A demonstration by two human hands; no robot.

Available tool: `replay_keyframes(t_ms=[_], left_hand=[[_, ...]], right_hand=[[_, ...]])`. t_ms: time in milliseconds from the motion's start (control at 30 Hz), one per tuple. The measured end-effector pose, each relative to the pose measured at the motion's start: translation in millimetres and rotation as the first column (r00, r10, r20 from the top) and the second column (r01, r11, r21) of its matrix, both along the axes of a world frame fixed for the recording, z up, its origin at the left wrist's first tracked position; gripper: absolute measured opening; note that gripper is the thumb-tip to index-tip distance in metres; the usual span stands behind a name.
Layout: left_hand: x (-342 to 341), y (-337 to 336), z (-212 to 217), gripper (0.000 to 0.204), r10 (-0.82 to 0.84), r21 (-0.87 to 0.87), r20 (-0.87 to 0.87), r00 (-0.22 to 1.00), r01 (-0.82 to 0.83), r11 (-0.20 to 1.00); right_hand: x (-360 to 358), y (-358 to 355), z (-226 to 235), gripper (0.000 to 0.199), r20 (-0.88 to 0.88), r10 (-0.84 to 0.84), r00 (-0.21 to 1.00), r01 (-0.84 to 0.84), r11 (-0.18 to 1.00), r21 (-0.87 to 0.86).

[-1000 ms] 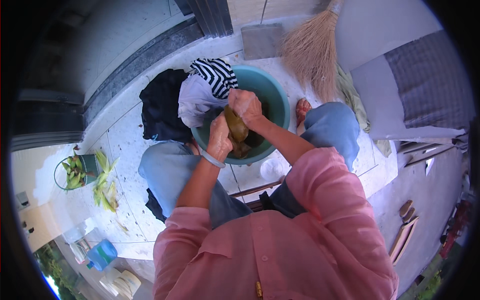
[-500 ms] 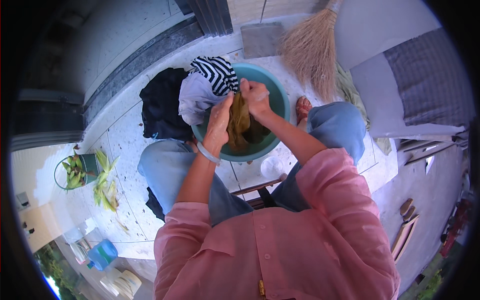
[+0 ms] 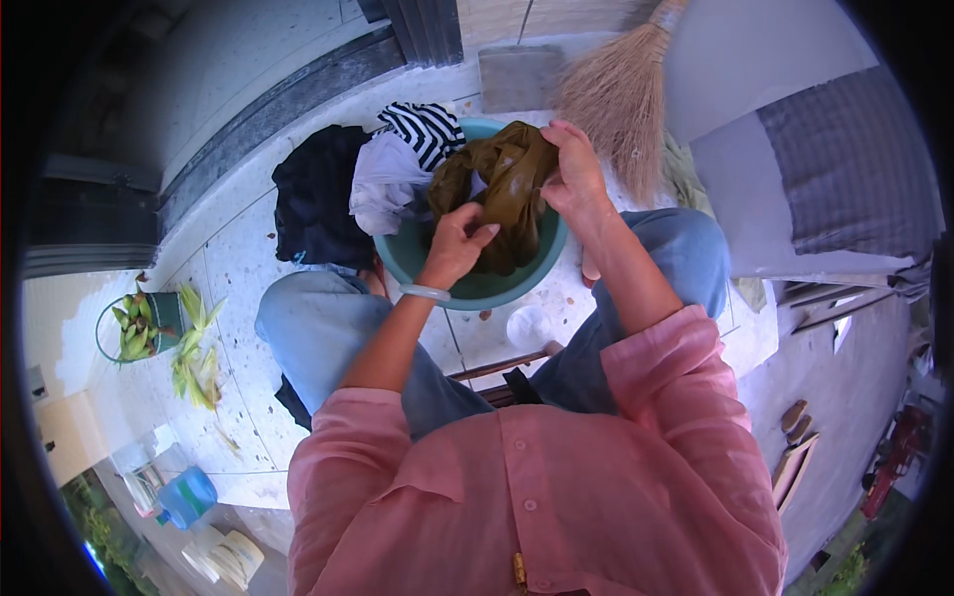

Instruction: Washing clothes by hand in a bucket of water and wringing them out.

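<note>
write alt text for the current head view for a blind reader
A right hand grips an olive-brown cloth over a teal basin, the left hand at the cloth's left side. A striped cloth, a pale cloth and a black cloth lie along the basin's left; a straw broom is on its right.
</note>
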State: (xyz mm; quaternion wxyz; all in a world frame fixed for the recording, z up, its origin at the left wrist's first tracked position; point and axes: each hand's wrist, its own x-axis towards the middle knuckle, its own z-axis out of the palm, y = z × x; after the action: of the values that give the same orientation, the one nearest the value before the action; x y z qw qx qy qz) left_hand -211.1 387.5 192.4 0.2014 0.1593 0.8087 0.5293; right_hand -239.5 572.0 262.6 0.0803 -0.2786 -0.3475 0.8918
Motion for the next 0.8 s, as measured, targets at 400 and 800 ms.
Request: replay_keyframes(t_ms=[400,800], left_hand=[[-21,-31,74,0.012,-0.065,0.754,0.534,0.843,-0.439,0.489],[-49,-16,16,0.026,0.353,0.468,0.475,0.806,-0.571,0.674]], right_hand=[[27,2,-6,0.065,0.639,0.647,0.415,-0.498,-0.426,0.755],[-4,3,-28,0.031,-0.005,0.362,0.932,-0.275,0.715,0.643]])
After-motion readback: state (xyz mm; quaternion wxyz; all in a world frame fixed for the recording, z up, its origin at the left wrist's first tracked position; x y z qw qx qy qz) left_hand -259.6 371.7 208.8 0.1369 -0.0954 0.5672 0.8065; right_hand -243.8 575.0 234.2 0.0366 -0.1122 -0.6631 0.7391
